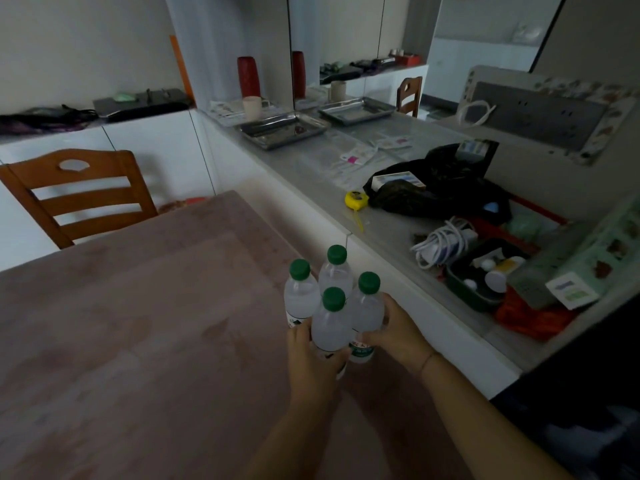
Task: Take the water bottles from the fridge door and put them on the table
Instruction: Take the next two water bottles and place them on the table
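Observation:
Several clear water bottles point(332, 299) with green caps stand upright in a tight cluster, held between both my hands over the right part of the brown table point(138, 323). My left hand point(313, 355) wraps the near and left bottles from the front. My right hand point(394, 327) presses the right-hand bottle from the side. The bottle bottoms are hidden behind my hands, so I cannot tell if they rest on the table. No fridge is in view.
A wooden chair point(79, 192) stands at the table's far side. Right of the table runs a grey counter point(311, 168) with metal trays point(282, 128), a yellow tape measure point(356, 198), a black bag point(436, 192), white cables point(445, 242) and boxes.

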